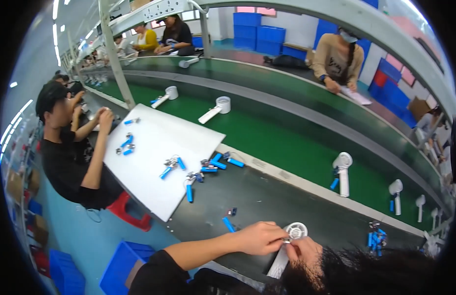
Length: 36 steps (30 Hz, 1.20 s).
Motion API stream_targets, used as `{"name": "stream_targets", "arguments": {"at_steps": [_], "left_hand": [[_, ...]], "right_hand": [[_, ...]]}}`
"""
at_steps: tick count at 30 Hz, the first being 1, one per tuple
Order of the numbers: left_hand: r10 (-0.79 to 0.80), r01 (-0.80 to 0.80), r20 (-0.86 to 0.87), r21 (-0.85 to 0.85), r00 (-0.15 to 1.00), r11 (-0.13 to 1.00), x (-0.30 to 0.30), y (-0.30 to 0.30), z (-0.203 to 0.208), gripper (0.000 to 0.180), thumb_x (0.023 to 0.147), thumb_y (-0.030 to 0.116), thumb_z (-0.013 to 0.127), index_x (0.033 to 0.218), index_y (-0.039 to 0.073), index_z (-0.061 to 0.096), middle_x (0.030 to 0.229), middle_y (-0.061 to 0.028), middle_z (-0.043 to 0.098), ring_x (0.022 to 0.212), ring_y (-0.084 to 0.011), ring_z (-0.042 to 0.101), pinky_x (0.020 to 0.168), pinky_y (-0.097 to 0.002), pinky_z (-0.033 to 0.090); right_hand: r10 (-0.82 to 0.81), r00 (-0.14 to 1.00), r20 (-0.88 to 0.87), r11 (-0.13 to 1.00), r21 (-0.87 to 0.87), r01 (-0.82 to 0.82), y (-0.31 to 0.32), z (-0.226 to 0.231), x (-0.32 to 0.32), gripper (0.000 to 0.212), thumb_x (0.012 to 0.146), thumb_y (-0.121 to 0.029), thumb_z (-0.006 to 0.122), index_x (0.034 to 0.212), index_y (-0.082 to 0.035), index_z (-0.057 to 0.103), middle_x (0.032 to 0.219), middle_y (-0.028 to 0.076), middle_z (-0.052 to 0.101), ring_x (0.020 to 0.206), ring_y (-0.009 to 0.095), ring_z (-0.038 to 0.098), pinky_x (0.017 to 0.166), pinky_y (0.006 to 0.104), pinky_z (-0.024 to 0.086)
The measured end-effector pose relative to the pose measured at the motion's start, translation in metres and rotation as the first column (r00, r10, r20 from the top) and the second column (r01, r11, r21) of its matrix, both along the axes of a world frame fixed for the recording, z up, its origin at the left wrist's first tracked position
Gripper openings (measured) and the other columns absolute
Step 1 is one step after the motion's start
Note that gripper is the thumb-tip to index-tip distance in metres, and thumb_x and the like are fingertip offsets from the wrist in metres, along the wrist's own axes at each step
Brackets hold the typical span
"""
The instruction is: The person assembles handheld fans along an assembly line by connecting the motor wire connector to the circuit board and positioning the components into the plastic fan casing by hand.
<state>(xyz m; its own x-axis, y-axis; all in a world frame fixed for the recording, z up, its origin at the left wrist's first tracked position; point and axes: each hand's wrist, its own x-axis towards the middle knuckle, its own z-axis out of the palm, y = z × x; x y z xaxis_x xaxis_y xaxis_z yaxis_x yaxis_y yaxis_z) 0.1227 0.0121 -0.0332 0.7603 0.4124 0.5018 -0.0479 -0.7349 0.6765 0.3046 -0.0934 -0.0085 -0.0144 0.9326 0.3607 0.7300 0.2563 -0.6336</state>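
A white handheld fan [295, 229] lies on the dark workbench in front of me, its round grille head up and its handle [278, 265] toward me. Over it, my left hand [261, 238] is closed in a pinch, fingertips at a tiny shiny part too small to name. Close beside it, my right hand [305, 251] is closed too, its fingers at the same spot. Dark hair covers part of that hand. Left of the fan is a blue cylindrical battery [229, 224], with a small dark piece [233, 212] behind it.
A white board [164, 132] holds several blue batteries with wires; more lie at its right corner [218, 161] and in a pile [377, 239] at right. White fans [343, 172] lie on the green conveyor belt [272, 128]. A co-worker [65, 147] sits at left; blue bins [122, 268] stand below.
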Motion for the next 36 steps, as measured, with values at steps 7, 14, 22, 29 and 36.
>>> {"name": "stream_targets", "arguments": {"at_steps": [7, 14, 22, 29, 36], "left_hand": [[0.010, -0.010, -0.003, -0.035, 1.000, 0.999, -0.008, -0.005, 0.012, 0.035, 0.079, 0.006, 0.075, 0.110, -0.006, 0.066, 0.086, -0.0139, 0.068, 0.073, -0.0307, 0.064, 0.070, -0.0379, 0.054], [0.003, -0.005, -0.018, -0.081, 1.000, 0.997, -0.003, 0.001, 0.018, 0.033, 0.075, -0.001, 0.072, 0.107, -0.008, 0.067, 0.081, -0.0144, 0.067, 0.066, -0.0299, 0.062, 0.063, -0.0367, 0.052], [0.042, -0.044, 0.013, 0.106, 0.999, 0.993, 0.004, -0.003, 0.020, 0.035, 0.066, -0.008, 0.069, 0.101, -0.013, 0.066, 0.078, -0.0148, 0.063, 0.059, -0.0272, 0.057, 0.056, -0.0345, 0.049], [0.031, -0.032, 0.011, 0.102, 0.999, 0.994, 0.003, -0.004, 0.018, 0.034, 0.064, -0.009, 0.068, 0.098, -0.014, 0.065, 0.076, -0.0151, 0.062, 0.058, -0.0263, 0.056, 0.054, -0.0344, 0.048], [0.022, -0.023, 0.015, 0.082, 1.000, 0.996, 0.001, -0.001, 0.019, 0.035, 0.062, -0.006, 0.068, 0.097, -0.012, 0.067, 0.076, -0.0150, 0.062, 0.056, -0.0264, 0.054, 0.054, -0.0346, 0.047]], "right_hand": [[0.015, 0.999, 0.052, 0.999, 0.038, -0.017, 0.000, 0.001, 0.002, 0.014, 0.074, -0.007, 0.075, 0.085, -0.008, 0.066, 0.076, 0.008, 0.063, 0.062, 0.026, 0.064, 0.057, 0.0367, 0.053], [0.059, 0.996, -0.064, 0.998, 0.036, -0.057, 0.004, -0.003, 0.005, 0.014, 0.077, -0.006, 0.074, 0.088, -0.007, 0.065, 0.078, 0.006, 0.062, 0.064, 0.025, 0.064, 0.058, 0.0348, 0.053], [0.123, 0.980, -0.154, 0.992, 0.056, -0.116, 0.005, -0.009, 0.009, 0.013, 0.077, -0.003, 0.073, 0.086, -0.002, 0.063, 0.073, 0.007, 0.059, 0.057, 0.026, 0.059, 0.053, 0.0356, 0.050], [0.166, 0.972, -0.165, 0.984, 0.097, -0.151, 0.009, -0.011, 0.009, 0.015, 0.074, 0.000, 0.072, 0.084, -0.002, 0.062, 0.069, 0.007, 0.056, 0.054, 0.023, 0.057, 0.052, 0.0335, 0.048], [0.185, 0.963, -0.197, 0.981, 0.089, -0.171, 0.010, -0.010, 0.008, 0.016, 0.074, 0.001, 0.073, 0.085, -0.002, 0.062, 0.070, 0.007, 0.059, 0.054, 0.024, 0.058, 0.051, 0.0333, 0.048]]}}
